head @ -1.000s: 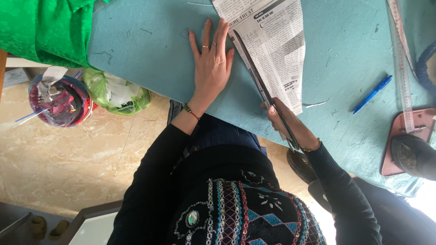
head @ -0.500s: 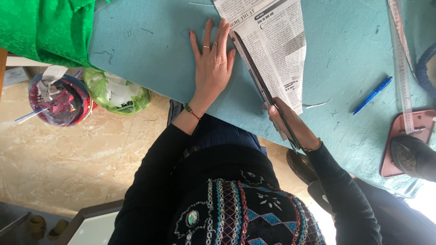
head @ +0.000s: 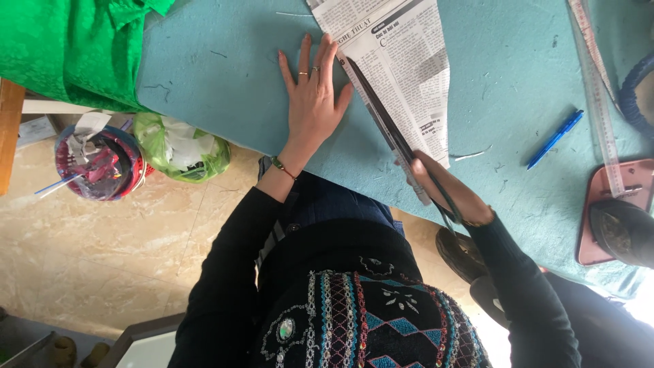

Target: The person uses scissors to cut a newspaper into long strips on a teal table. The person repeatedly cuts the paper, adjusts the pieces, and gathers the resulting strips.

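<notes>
- Teal felt-covered table (head: 204,82) fills the upper part of the head view, with beige tiled floor below it.
- On that table lies a triangular sheet of printed newspaper (head: 409,88), its wide end running off the top edge of the view.
- Long dark-bladed scissors (head: 395,136) run along the newspaper's left edge, blades pointing up the sheet.
- Right hand (head: 449,194) sits at the newspaper's lower tip, clenched around the scissors' handles.
- Left hand (head: 313,102) lies just left of the newspaper, flat and spread on the table, grasping nothing; its fingertips reach the sheet's edge.
- Right of the newspaper lie a blue plastic pen (head: 555,138) and a long clear ruler (head: 599,102).
- Far left of the newspaper, green cloth (head: 68,48) drapes over the table corner.
</notes>
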